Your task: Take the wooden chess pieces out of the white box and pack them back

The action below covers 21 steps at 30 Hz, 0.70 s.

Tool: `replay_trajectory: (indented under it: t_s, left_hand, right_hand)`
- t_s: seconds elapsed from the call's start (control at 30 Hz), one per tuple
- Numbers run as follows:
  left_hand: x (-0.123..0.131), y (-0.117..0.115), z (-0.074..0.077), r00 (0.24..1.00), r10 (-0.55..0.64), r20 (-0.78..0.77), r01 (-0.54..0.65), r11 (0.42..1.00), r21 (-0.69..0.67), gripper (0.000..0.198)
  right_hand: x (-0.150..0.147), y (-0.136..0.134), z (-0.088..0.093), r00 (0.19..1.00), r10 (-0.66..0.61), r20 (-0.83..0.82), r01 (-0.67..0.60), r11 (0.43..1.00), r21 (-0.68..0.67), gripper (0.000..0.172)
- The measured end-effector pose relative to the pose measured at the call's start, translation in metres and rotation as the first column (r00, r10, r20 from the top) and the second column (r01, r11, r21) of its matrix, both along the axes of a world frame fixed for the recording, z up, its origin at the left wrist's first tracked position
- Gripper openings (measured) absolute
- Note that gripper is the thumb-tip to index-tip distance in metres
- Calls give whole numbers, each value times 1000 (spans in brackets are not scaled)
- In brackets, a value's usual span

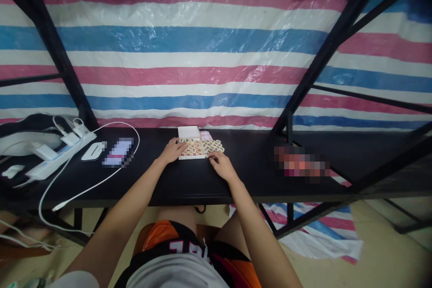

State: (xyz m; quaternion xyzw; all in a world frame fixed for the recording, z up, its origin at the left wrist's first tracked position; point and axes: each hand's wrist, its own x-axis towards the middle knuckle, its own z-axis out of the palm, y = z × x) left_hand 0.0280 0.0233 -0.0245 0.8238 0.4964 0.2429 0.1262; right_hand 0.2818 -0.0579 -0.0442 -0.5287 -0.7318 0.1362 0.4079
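A small white box (pixel 191 148) full of round wooden game pieces sits mid-table on the black table (pixel 189 180). Its white lid (pixel 189 132) lies just behind it. Several loose round pieces (pixel 213 146) lie to the right of the box. My left hand (pixel 173 150) rests against the box's left side, fingers curled on its edge. My right hand (pixel 221 165) lies palm down just right of the box's front corner, fingertips touching the loose pieces, fingers bent.
At left lie a white power strip (pixel 59 158) with plugged chargers and white cables, a white mouse-like device (pixel 92 150) and a blurred phone (pixel 118 152). A blurred object (pixel 302 164) lies at right. Black metal frame bars (pixel 324 54) cross before a striped tarp.
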Motion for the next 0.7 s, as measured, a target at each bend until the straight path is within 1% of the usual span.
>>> replay_trajectory:
  t_s: [0.13, 0.27, 0.57, 0.7]
  left_hand:
    - [0, 1, 0, 1000, 4, -20, -5, 1000, -25, 58]
    - [0, 0, 1, 999, 13, -34, -13, 1000, -8, 56]
    - [1, -2, 1, 1000, 6, -6, -6, 1000, 26, 58]
    - [0, -4, 7, 1000, 10, -3, -10, 999, 39, 56]
  right_hand:
    - [-1, 0, 0, 1000, -11, -3, 11, 1000, 8, 23]
    - [-1, -1, 1, 1000, -12, 2, 12, 1000, 0, 22]
    - [-1, -1, 2, 1000, -11, -12, 11, 1000, -2, 22]
    - [-1, -2, 2, 1000, -8, -4, 9, 1000, 5, 21]
